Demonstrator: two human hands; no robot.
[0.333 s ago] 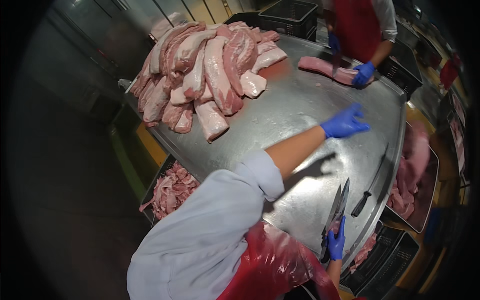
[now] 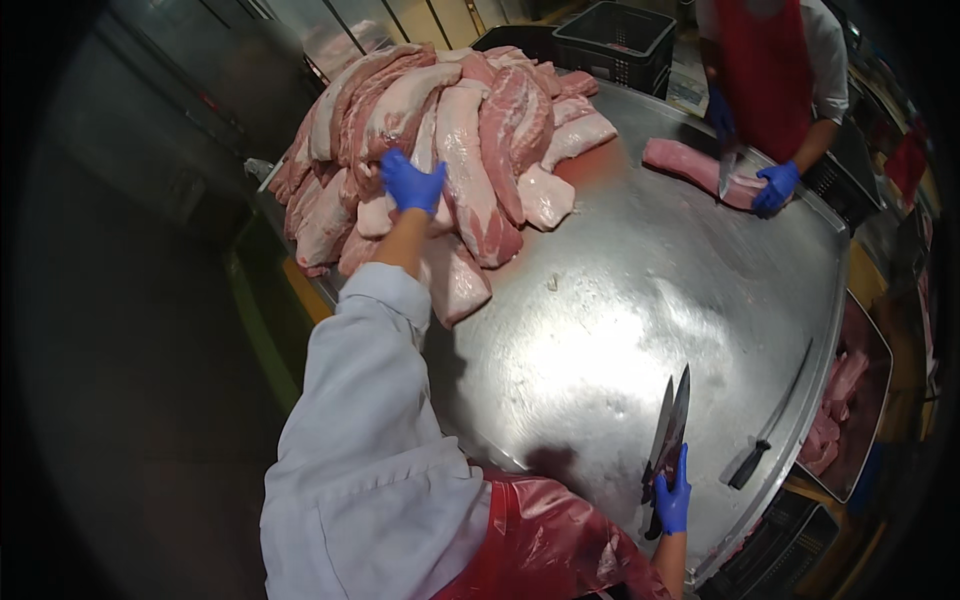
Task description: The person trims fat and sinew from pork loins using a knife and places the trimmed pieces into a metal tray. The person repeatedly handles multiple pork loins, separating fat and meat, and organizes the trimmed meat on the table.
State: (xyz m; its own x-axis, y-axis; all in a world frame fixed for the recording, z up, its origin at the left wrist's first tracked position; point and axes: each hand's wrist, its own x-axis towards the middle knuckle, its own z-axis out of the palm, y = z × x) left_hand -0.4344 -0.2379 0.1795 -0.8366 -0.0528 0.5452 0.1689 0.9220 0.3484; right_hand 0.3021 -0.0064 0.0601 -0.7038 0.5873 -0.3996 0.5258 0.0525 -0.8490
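The pile of raw pork slabs (image 2: pixel 450 150) occupies the far left part of the round steel counter (image 2: pixel 620 320), stacked several layers deep, with the lower slabs reaching the counter's left edge. The left hand (image 2: pixel 411 183), in a blue glove, rests on a slab near the middle of the pile's near face, fingers spread and pressed on the meat; whether they curl round the slab cannot be told. The left arm, in a white sleeve (image 2: pixel 350 400), extends across the counter's near left edge.

The right hand (image 2: pixel 672 497), also blue-gloved, is clenched round the handles of two knives (image 2: pixel 670 420) at the counter's near right edge, with the blades pointing away from the body. Just to the right, a sharpening steel with a black handle (image 2: pixel 770 425) lies along the counter's rim, untouched. A red apron (image 2: pixel 540 545) covers the person's front.

At the far side of the counter, a second person in a red apron (image 2: pixel 765 70) works on a single slab (image 2: pixel 690 165): one gloved hand (image 2: pixel 776 187) presses it while the other holds a knife (image 2: pixel 727 172). Black crates (image 2: pixel 615 35) stand behind the counter. A bin of meat pieces (image 2: pixel 840 400) sits below the right rim.
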